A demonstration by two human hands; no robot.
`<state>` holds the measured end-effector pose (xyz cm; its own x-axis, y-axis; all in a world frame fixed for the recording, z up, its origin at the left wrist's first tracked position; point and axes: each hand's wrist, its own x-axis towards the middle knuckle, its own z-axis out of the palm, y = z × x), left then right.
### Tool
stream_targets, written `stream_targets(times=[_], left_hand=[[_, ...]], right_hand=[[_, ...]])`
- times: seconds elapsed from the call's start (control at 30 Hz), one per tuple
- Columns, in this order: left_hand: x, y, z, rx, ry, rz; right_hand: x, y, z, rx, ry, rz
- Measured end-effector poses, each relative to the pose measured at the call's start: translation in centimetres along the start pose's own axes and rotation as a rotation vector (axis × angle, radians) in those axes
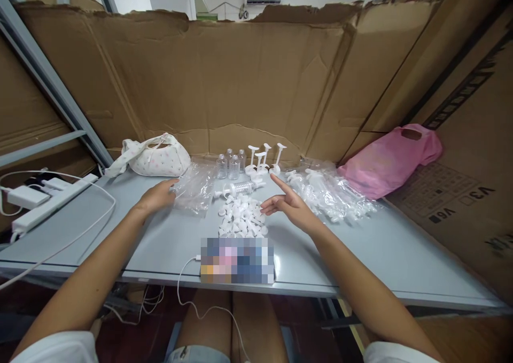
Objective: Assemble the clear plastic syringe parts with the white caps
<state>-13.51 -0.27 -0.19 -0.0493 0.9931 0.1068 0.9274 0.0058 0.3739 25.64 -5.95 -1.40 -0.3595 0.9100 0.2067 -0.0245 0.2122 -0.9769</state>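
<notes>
My left hand (pixel 158 196) is at the left edge of a crumpled clear plastic bag (pixel 195 189), fingers reaching forward and apart; whether they touch the film is hard to make out. Over the right side of a pile of small white plastic parts (pixel 242 218), my right hand (pixel 289 205) is open, its index finger pointing forward and the others loosely bent. Just behind the pile lies a clear ribbed bottle (pixel 240 188) on its side, with white fittings at its ends. Several clear bottles (pixel 234 166) and white pump heads with long stems (pixel 276 166) stand further back.
A clear bag of white pump parts (pixel 331 194) lies at right, beside a pink plastic bag (pixel 385 162). At far left are a white spotted pouch (pixel 160 157) and a power strip (pixel 56 202). A blurred-out device (pixel 237 261) with a cable sits at the front edge. Cardboard (pixel 224 79) walls the back.
</notes>
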Motion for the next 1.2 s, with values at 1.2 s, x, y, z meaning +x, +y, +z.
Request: stream_targets(times=[1.2], left_hand=[[-2.4,15.5,0.4,0.214,0.616,1.035]], right_hand=[[0.3,0.9,-0.6,-0.684,0.434,-0.449]])
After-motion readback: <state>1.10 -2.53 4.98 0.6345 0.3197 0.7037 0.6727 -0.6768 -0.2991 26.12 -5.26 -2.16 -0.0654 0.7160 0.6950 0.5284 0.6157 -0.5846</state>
